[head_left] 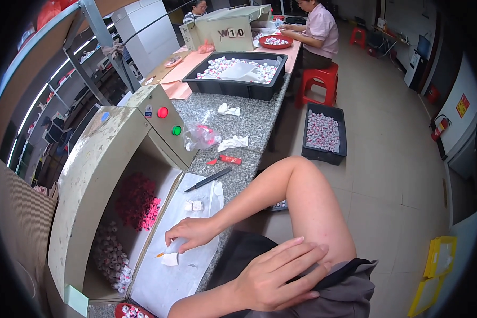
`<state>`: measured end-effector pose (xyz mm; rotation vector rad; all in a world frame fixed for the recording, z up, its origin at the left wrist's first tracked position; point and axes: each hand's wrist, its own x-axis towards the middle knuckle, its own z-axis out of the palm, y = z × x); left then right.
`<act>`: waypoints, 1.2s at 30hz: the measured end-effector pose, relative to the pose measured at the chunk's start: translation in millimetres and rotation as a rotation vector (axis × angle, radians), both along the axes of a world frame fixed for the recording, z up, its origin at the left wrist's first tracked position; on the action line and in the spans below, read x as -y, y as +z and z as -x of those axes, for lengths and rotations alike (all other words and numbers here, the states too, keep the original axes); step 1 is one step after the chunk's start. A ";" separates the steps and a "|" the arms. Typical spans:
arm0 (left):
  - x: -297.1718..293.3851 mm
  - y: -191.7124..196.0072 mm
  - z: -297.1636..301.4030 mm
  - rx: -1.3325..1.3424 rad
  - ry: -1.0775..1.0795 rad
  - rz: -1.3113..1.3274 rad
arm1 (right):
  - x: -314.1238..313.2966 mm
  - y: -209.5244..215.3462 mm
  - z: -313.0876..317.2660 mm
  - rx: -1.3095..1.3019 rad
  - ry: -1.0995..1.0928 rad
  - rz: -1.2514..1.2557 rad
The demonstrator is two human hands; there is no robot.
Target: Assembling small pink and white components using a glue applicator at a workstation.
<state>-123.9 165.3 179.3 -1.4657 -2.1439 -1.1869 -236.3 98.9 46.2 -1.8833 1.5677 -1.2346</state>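
Note:
My right hand (pixel 192 233) reaches across to the work surface. Its fingers close round a small whitish bottle (pixel 175 245) with an orange tip. Close by the tip lies a small folded white pad (pixel 169 259) on a white sheet (pixel 164 283); whether they touch, I cannot tell. My left hand (pixel 281 273) rests against my right upper arm near the dark sleeve, fingers stretched out and holding nothing. A second white pad (pixel 194 205) and a slim black tool (pixel 209 179) lie beyond my right hand.
A beige hooded booth (pixel 98 159) holds pink-black pieces (pixel 138 201) and small white pieces (pixel 111 259). Beyond are a clear plastic bag (pixel 199 137), crumpled tissues (pixel 233 142) and a black tray (pixel 270 91). Another black crate (pixel 325 156) stands on the floor. Two people sit farther off.

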 end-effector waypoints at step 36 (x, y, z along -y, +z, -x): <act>9.8 -7.4 29.7 0.963 0.100 -0.389 | 10.7 -7.2 -10.8 -0.047 0.027 -0.126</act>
